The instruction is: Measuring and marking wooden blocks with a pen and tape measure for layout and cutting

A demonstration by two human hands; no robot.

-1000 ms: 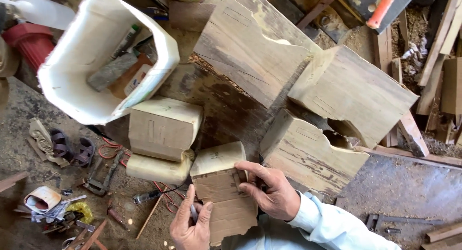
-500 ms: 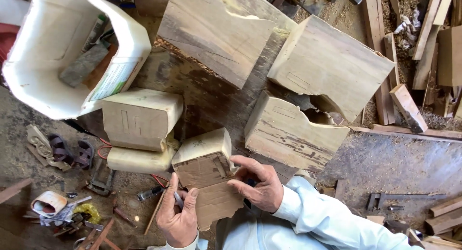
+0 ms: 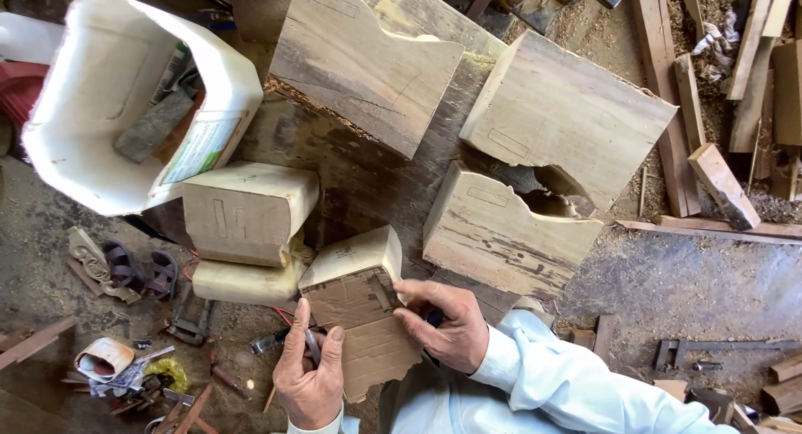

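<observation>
A woodworker's two hands bear on a brown cardboard template [image 3: 368,334] laid flat over a pale wood block [image 3: 351,263] in a cluttered workshop; the right hand [image 3: 443,321] lies spread along the template's right edge, fingers open and pressing it down, while the left hand [image 3: 309,375] is clenched round a slim pencil-like marking tool [image 3: 312,344] whose tip meets the template's left edge. The template covers the nearer part of the block and overhangs it toward the person (its ragged lower edge hangs free); the block's far end shows bare, with no traced outline to be made out there, so the marking looks, as a judgement, to be at an early stage on this piece. Just to the left stand two similar pale blocks [image 3: 249,213], one stacked on the other, the upper one bearing small drawn rectangles; beyond lie three broad weathered slabs [image 3: 368,66], likewise marked with small rectangles, so some layout appears done elsewhere. A white plastic tub [image 3: 83,162] holding a grey sharpening stone [image 3: 154,125] sits at upper left; a pair of sandals [image 3: 138,271] and scattered hand tools lie on the dirt floor [image 3: 702,284]; offcuts and planks [image 3: 723,183] lie at right.
</observation>
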